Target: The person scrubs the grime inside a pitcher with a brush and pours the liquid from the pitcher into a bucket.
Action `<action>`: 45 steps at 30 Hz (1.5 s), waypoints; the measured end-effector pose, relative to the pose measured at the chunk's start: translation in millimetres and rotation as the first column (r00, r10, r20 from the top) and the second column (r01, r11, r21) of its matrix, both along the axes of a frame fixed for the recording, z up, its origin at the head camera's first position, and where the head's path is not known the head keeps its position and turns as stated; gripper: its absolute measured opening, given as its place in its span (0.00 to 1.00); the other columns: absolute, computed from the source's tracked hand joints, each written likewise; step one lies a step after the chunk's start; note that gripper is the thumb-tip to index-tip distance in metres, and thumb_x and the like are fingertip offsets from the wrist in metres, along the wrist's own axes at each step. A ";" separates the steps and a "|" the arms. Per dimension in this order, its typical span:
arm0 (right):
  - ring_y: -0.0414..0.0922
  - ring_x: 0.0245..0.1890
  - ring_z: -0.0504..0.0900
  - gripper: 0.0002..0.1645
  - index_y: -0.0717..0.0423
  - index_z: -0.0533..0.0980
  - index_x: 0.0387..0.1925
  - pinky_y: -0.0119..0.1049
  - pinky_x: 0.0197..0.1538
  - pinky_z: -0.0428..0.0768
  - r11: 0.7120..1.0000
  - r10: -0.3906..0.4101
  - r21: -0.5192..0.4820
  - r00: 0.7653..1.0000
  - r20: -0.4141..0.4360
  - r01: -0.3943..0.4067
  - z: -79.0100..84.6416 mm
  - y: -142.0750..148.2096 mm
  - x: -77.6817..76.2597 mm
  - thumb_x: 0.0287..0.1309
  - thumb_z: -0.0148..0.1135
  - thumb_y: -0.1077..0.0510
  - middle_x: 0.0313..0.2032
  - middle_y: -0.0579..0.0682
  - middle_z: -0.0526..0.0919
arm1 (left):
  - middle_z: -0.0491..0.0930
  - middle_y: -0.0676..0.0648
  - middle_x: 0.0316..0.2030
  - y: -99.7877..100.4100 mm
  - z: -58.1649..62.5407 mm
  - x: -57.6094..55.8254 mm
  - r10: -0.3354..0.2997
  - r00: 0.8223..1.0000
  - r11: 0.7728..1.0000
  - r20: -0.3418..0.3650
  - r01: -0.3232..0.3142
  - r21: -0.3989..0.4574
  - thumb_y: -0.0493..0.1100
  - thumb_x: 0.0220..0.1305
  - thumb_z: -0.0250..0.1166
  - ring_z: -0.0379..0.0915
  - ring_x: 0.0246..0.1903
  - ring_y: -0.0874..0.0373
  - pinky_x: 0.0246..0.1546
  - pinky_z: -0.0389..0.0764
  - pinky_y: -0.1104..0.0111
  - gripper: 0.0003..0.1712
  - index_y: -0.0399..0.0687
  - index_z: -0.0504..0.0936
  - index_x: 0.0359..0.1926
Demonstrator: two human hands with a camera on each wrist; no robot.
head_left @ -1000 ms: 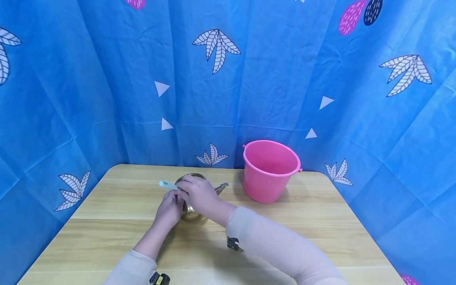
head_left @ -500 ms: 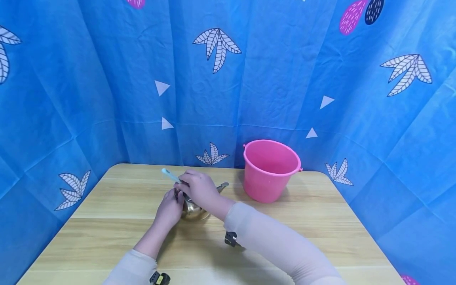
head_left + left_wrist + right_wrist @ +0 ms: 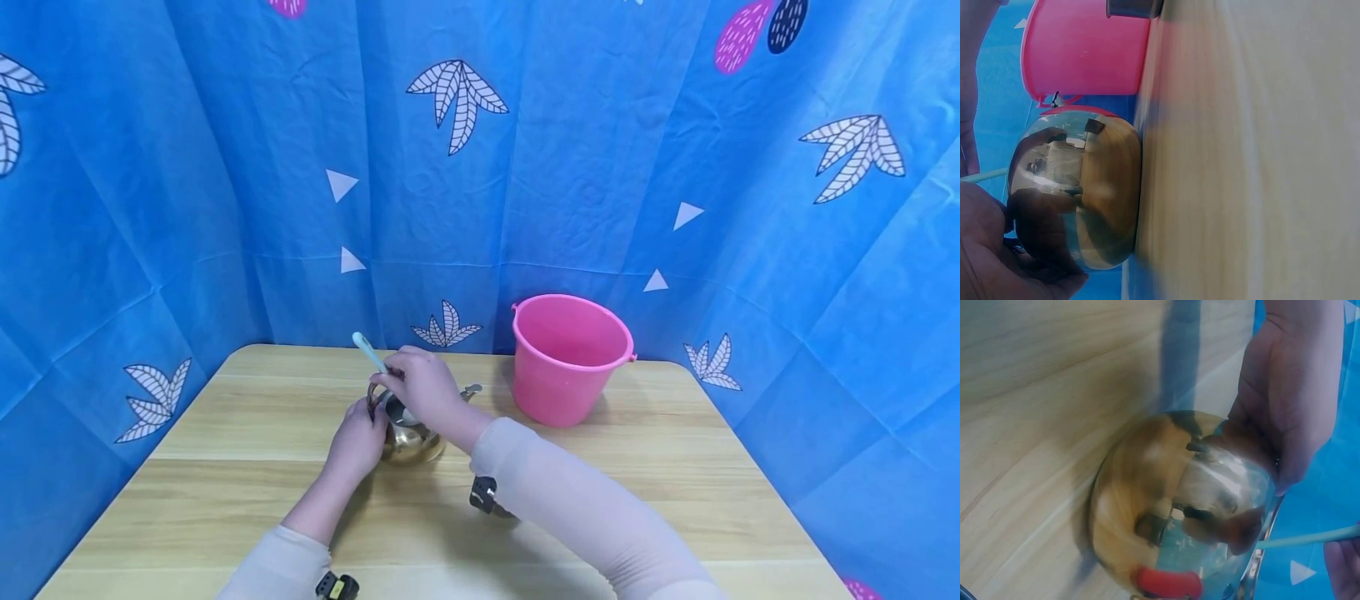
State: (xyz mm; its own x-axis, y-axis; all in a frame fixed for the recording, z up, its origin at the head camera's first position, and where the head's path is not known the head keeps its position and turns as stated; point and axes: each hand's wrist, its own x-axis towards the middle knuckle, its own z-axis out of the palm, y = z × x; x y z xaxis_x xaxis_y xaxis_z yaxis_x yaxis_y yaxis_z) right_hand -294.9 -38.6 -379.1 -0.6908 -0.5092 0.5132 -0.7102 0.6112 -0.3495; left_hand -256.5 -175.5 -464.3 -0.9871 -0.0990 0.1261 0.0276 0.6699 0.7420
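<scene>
A shiny gold-coloured metal teapot stands on the table, its spout pointing right. My left hand grips its handle on the left side. In the right wrist view the teapot's round body mirrors the hands. Over the open mouth, my right hand pinches a slim tool by its light blue handle, which slants up to the left. In the left wrist view part of the blue handle shows beside the teapot. The tool's lower end is hidden, so I cannot tell its kind.
A pink bucket stands at the back right of the wooden table, to the right of the spout. Blue patterned curtains enclose the back and sides.
The blue handle has swung from nearly level to a steep slant. My right hand has risen a little, and the teapot's mouth shows more. My left hand stays on the handle.
</scene>
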 end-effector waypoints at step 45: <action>0.38 0.25 0.75 0.12 0.52 0.86 0.28 0.31 0.28 0.75 0.868 -0.091 -0.431 0.933 0.348 0.245 -14.6 20.9 -18.0 0.60 0.70 0.48 0.23 0.41 0.83 | 0.68 0.23 0.60 3.3 2.1 0.5 0.031 1.000 1.000 0.008 -0.031 -0.006 0.47 0.78 0.41 0.65 0.62 0.28 0.64 0.66 0.41 0.31 0.21 0.64 0.65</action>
